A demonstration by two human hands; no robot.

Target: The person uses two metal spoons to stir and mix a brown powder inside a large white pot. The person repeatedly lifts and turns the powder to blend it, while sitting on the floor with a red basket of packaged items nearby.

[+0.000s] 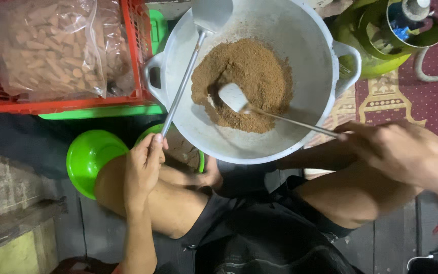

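Observation:
A large white wok [310,56] with two handles holds a heap of brown crumbly powder [247,81]. My left hand [143,167] grips the long metal handle of a spatula [206,20] whose flat blade rests on the wok's far rim. My right hand [399,149] holds the thin handle of a second spatula [234,96], its blade dug into the near side of the powder. My bare knees sit just below the wok.
A red crate [135,56] at top left holds a clear bag of pale stick-shaped snacks [46,45]. Two green bowls [89,157] lie by my left knee. A green gas cylinder [376,38] with a hose stands at top right on a maroon patterned mat [432,91].

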